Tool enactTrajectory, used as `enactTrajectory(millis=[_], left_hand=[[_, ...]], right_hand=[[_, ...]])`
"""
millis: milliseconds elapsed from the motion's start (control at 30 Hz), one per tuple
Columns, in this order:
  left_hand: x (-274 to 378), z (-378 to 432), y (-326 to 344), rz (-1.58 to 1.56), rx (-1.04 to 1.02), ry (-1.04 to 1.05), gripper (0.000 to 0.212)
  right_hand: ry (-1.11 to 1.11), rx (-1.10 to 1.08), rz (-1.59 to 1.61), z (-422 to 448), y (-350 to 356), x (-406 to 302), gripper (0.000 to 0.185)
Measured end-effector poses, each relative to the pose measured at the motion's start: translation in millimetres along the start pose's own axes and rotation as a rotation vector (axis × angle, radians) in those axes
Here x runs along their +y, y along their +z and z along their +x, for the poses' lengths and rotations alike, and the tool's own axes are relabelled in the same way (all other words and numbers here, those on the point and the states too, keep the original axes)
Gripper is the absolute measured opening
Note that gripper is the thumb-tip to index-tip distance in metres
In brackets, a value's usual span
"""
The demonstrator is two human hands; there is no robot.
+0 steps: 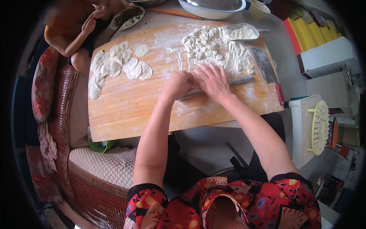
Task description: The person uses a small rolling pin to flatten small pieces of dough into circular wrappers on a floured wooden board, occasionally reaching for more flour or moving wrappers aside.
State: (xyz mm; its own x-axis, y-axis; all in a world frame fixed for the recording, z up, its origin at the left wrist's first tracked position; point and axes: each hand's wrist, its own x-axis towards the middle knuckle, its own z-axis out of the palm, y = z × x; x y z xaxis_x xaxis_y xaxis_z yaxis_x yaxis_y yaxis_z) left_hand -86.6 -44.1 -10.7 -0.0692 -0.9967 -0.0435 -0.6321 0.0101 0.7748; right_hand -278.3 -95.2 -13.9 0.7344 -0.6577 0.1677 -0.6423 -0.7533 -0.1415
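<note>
On a floured wooden board (123,114), my right hand (212,81) lies with its palm over a rolling pin (241,80), fingers stretched forward. Close against it, my left hand (178,83) has its fingers curled at the pin's left part; what they may hold is hidden. Just beyond the hands are several small floured dough pieces (200,43). Two more flattened pieces (250,68) lie near the pin's right end. Thin round dough wrappers (114,63) overlap on the board's left side.
A metal scoop of flour (243,32) and a cleaver (264,64) lie along the board's right side. Another person's hands (93,20) are at upper left, beside a plate of filling (130,17). A yellow tray of dumplings (320,128) stands at right.
</note>
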Motion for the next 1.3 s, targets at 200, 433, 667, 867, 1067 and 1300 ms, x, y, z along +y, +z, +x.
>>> enactTrajectory(millis=[200,433,667,867,1067,1300], left_hand=[[-3.7,6.5,3.6,0.054,0.015,-0.02,0.018],[2.4,-4.1,1.9,0.27,0.023,-0.074,0.016],[9.1,-3.3,2.9,0.227,0.027,-0.166,0.015],[2.7,4.6,7.3,0.252,0.131,-0.057,0.016],[5.7,-3.8,2.1,0.289,0.034,-0.12,0.018],[4.1,-7.4,0.6,0.276,0.041,-0.224,0.015]], right_hand=[[0.058,0.022,0.035,5.7,5.7,3.0,0.048],[-0.006,0.03,0.117,-81.1,-10.7,-20.8,0.054],[0.004,0.046,0.05,-43.3,-3.8,-7.1,0.049],[0.067,0.075,0.076,-5.8,1.5,-2.2,0.041],[0.006,0.0,0.087,-73.0,-8.4,-18.0,0.051],[0.027,0.039,0.094,-73.1,-7.1,-17.2,0.052]])
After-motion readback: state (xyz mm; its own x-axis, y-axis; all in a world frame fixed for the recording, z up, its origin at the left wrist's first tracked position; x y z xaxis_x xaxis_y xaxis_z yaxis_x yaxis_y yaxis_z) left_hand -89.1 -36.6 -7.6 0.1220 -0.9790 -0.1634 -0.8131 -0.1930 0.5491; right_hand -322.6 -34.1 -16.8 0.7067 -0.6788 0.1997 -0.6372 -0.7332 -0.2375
